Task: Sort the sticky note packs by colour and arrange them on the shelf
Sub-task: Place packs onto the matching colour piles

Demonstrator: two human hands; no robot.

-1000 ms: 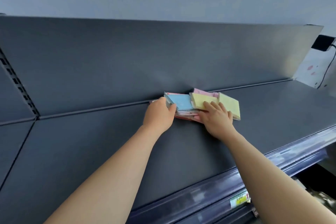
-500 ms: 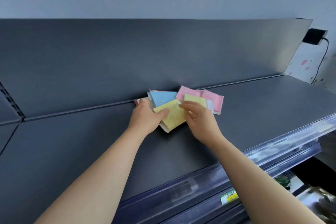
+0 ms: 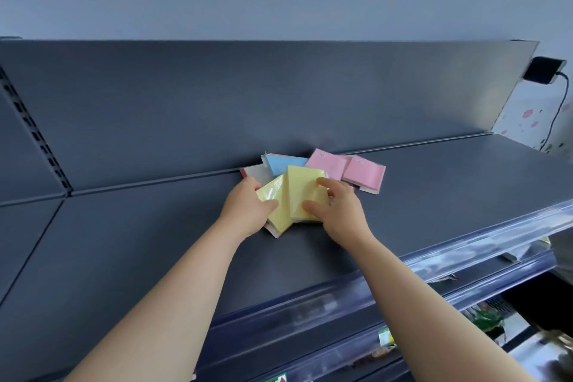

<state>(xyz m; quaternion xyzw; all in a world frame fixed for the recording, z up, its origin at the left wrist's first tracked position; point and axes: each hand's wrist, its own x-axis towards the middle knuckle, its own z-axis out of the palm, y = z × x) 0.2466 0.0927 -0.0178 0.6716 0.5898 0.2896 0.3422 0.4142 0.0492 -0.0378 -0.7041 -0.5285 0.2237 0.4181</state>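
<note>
On a dark grey metal shelf (image 3: 434, 195), the left hand (image 3: 248, 211) pinches a square, plastic-wrapped yellow sticky note pack (image 3: 276, 209) while the right hand (image 3: 338, 211) grips a second yellow pack (image 3: 305, 191) overlapping it, seemingly pairing like colours (a blue pack (image 3: 285, 163) and pink packs (image 3: 364, 177) lie just behind).

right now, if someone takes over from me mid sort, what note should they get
Left hand grips the left yellow pack; right hand pinches the right yellow pack.
The yellows overlap near the front of the shelf. Blue pack and two pink packs lie behind, by the back panel.
Done: yellows together, pinks side by side.
Left: square the yellows, separate blue, tidy the rows.
</note>
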